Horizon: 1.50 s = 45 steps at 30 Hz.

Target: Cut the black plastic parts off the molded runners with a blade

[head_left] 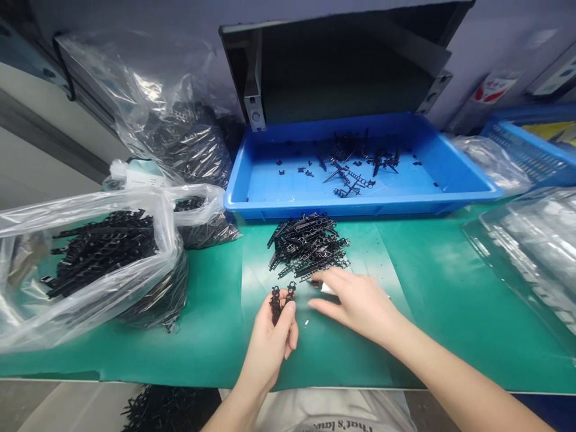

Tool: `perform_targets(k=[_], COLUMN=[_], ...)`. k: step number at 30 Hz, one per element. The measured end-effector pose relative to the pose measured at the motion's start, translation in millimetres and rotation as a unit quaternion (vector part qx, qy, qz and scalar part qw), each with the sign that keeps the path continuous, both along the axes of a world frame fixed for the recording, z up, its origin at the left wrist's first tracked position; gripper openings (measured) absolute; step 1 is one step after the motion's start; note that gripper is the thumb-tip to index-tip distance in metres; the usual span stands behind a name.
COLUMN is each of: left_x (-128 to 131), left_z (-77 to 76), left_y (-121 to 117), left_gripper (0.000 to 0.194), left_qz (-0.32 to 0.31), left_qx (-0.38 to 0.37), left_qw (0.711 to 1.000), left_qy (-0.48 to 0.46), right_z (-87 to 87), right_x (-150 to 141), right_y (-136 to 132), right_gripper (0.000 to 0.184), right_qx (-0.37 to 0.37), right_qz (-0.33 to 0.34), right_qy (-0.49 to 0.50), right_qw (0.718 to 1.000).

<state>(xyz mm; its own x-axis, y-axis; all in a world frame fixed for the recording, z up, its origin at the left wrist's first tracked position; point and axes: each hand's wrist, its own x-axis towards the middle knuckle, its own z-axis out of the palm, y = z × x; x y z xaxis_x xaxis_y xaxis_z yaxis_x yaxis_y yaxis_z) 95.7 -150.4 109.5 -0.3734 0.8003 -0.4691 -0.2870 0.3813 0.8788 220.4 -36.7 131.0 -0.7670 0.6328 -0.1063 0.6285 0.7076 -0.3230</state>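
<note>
My left hand is closed on a small bunch of black plastic strips, pinched upright between thumb and fingers over the green mat. My right hand lies just to the right with its fingers stretched toward a pile of black plastic strips. A small white object shows under those fingers; I cannot make out what it is. The pile lies on the green mat in front of a blue tray.
The blue tray holds several loose black pieces. Clear bags of black strips sit at the left, another bag behind. Clear plastic trays lie at the right, a blue basket beyond. A dark open lid stands behind the tray.
</note>
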Motion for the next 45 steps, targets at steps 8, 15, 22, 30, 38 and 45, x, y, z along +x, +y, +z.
perform_targets(k=[8,15,22,30,38,45], left_x=[-1.8,-15.8,-7.0,9.6,9.7,10.1], left_z=[-2.0,9.6,6.3,14.5,18.4,19.0], left_y=[1.8,4.1,6.5,8.8,8.7,7.1], left_gripper=[0.019,0.011,0.022,0.021,0.022,0.021], left_qz=[-0.019,0.023,-0.192,-0.119,-0.116,-0.129], left_qx=[-0.007,0.002,0.004,-0.047,-0.043,-0.043], left_qw=[1.000,0.980,0.981,0.989,0.989,0.988], left_qy=[-0.018,0.200,0.029,-0.074,-0.080,-0.077], right_z=[-14.8,-9.3,19.7,-2.1,5.9,2.7], right_x=[-3.5,22.1,22.2,34.8,35.4,34.1], right_y=[18.5,16.0,-4.7,-25.5,-39.6,-44.2], right_gripper=[0.020,0.015,0.011,0.031,0.035,0.036], right_qx=[0.020,-0.022,-0.201,-0.206,-0.107,-0.108], right_qz=[-0.044,0.027,0.042,-0.069,0.024,0.005], right_qy=[-0.012,0.088,0.161,0.192,0.141,0.154], right_qw=[0.999,0.995,0.965,0.957,0.984,0.982])
